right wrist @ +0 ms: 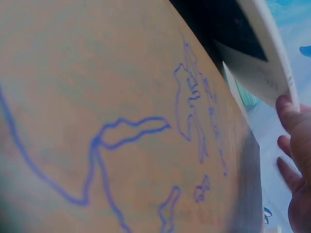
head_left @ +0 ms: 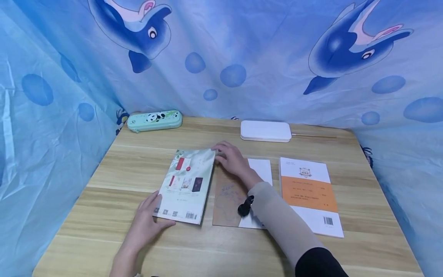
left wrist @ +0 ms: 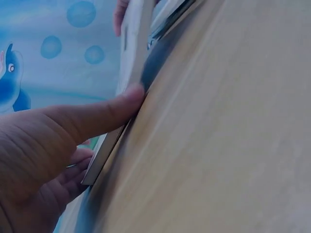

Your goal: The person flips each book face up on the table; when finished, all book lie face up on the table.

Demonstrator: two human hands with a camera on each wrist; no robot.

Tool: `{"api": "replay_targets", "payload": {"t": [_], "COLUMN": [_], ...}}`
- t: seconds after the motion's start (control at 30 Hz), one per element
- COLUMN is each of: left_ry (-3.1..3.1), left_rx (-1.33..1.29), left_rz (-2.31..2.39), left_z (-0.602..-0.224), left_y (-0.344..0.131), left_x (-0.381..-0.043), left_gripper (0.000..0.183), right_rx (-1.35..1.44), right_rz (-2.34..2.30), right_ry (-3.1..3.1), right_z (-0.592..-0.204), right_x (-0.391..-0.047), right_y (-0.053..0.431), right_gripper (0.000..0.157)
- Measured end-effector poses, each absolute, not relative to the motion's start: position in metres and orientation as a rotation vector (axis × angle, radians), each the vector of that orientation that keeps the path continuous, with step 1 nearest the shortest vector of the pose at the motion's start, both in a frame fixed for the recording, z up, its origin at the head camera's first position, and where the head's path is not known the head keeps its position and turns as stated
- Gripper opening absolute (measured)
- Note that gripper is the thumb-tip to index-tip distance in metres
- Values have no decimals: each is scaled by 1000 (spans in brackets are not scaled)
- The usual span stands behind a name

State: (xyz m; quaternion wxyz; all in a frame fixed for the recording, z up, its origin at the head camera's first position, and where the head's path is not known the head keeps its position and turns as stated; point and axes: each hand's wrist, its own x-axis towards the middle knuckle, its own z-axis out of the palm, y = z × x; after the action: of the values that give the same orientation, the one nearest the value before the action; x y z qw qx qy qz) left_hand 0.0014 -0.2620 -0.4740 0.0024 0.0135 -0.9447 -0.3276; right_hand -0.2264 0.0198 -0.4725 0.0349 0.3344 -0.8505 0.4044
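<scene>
A pale-green book (head_left: 187,181), its cover printed with small book pictures and a barcode, is tilted, with its right edge raised off the wooden table. My left hand (head_left: 147,221) grips its lower left corner; the thumb (left wrist: 114,111) lies along the bottom edge in the left wrist view. At the upper right corner, my right hand (head_left: 233,159) holds the raised edge with its fingertips. The right wrist view shows the book (right wrist: 257,87) lifted at that hand. Under my right forearm lies a brown-and-white booklet (head_left: 225,207) with blue pen lines, partly hidden by the arm.
A white-and-orange book (head_left: 308,192) lies on the right. Toward the back are a white case (head_left: 265,130), a thin stick (head_left: 315,135) beside it, and a mint panda pencil case (head_left: 154,120). A blue dolphin-print curtain (head_left: 214,50) encloses the table (head_left: 114,204).
</scene>
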Motion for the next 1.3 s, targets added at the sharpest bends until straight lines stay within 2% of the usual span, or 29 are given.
{"api": "replay_targets", "payload": {"t": [0.43, 0.73, 1.0, 1.3], "left_ry": [-2708, -2463, -2339, -2292], "left_rx": [-50, 12, -17, -25], "left_rz": [-965, -1002, -983, -1056], "left_z": [-482, -476, -469, -462], "left_y": [-265, -266, -263, -257], "left_x": [12, 11, 9, 9], "left_gripper": [52, 45, 37, 20], "right_rx": [1069, 1059, 1050, 1128], "right_rz": [1681, 1741, 1665, 1470], "right_ry": [-2424, -2256, -2198, -2144], "right_z": [-463, -434, -405, -371], "right_x": [-222, -218, -219, -220], "right_y": [13, 7, 16, 26], "right_gripper": [21, 21, 12, 16]}}
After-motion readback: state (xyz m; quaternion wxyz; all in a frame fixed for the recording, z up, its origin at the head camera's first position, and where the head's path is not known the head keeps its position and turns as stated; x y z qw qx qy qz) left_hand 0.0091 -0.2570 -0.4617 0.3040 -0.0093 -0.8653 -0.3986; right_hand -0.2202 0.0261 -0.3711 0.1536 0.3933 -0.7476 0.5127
